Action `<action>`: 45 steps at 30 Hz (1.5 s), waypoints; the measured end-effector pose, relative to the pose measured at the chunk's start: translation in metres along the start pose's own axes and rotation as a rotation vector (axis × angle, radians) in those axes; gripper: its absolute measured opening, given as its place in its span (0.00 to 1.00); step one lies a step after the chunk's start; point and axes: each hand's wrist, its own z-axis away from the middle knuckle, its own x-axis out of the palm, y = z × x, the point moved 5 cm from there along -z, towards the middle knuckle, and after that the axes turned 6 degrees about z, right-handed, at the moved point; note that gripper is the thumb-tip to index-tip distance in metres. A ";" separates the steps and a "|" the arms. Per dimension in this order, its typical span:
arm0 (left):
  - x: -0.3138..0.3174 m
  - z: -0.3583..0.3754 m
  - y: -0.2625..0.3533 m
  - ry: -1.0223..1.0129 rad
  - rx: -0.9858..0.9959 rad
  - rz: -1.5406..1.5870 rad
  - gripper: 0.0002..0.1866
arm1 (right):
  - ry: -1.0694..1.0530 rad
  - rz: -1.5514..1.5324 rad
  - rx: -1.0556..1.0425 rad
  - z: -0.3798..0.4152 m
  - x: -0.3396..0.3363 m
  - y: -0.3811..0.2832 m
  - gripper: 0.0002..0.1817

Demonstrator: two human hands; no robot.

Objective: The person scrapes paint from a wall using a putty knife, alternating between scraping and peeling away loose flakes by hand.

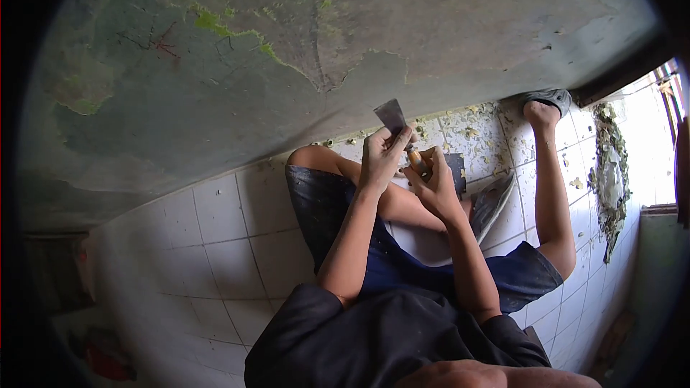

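Note:
A scraper (392, 116) with a flat grey metal blade and a yellowish handle is held between my two hands, its blade tilted up toward the wall. The fingers of my left hand (383, 156) pinch it at the base of the blade. My right hand (434, 178) is closed round the handle's lower end. Just beyond the blade is the wall (273, 100), its green-grey paint peeled in patches. A dark flat piece (455, 172) lies on the floor behind my right hand, partly hidden by it.
White floor tiles (215, 208) run below the wall, with paint flakes (471, 133) scattered along its foot. My bent legs and a shoe (550, 98) are close to the wall. A long heap of debris (611, 172) lies at the right, beside a bright opening.

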 end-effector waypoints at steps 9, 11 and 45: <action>-0.008 0.001 0.051 0.200 0.151 0.294 0.18 | -0.076 -0.134 0.037 -0.009 0.012 -0.053 0.15; -0.005 0.001 0.060 0.221 0.159 0.359 0.19 | -0.152 -0.120 0.102 -0.010 0.013 -0.063 0.15; 0.059 -0.008 0.057 0.119 -0.008 0.602 0.19 | 0.400 0.382 -0.006 -0.008 -0.051 -0.152 0.13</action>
